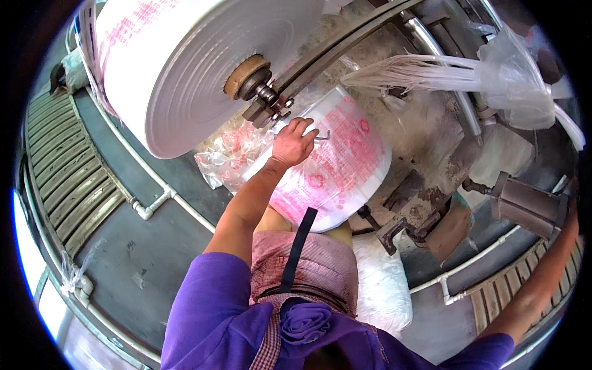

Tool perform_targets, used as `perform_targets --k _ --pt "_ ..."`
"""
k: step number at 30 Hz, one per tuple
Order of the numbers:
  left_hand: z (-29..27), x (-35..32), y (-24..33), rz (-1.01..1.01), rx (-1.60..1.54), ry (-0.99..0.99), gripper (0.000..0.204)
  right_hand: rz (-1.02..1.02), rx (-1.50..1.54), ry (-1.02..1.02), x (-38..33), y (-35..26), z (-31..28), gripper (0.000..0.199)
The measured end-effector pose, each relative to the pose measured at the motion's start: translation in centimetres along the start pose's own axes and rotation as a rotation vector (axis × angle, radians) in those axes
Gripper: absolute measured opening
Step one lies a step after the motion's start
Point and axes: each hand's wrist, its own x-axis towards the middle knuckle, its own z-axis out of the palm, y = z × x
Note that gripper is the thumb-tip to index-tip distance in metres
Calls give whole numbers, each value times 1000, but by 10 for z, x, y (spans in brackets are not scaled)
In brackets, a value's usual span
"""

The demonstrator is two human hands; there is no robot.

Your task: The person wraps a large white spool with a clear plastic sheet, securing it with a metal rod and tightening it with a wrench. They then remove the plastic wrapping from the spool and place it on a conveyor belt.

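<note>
My left hand (295, 143) is closed around a thin metal rod with a bent end, which looks like an L-shaped hex key (323, 136). It is close to the bolted metal shaft end (266, 95) that sticks out of the core of a large white film roll (203, 74). Just below my hand lies a second roll of white plastic film with red print (345, 154), in front of my legs. My right forearm (536, 283) reaches up along the right edge, and the hand itself is lost at the dark rim.
Crumpled printed film (228, 151) lies left of the lower roll. A metal beam (345, 46) runs to the shaft. White pipes (191, 213) border slatted platforms (74, 179). Right are a bundle of plastic strips (425, 74), a motor-like block (530, 206) and a stuffed white sack (382, 283).
</note>
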Motion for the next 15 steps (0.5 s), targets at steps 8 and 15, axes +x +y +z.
perform_targets --k 8,15 --pt "-3 -6 -1 26 -15 7 26 379 -102 -358 -443 157 193 64" --pt "-3 -15 -8 81 -46 5 26 501 -522 -169 -599 125 266 68"
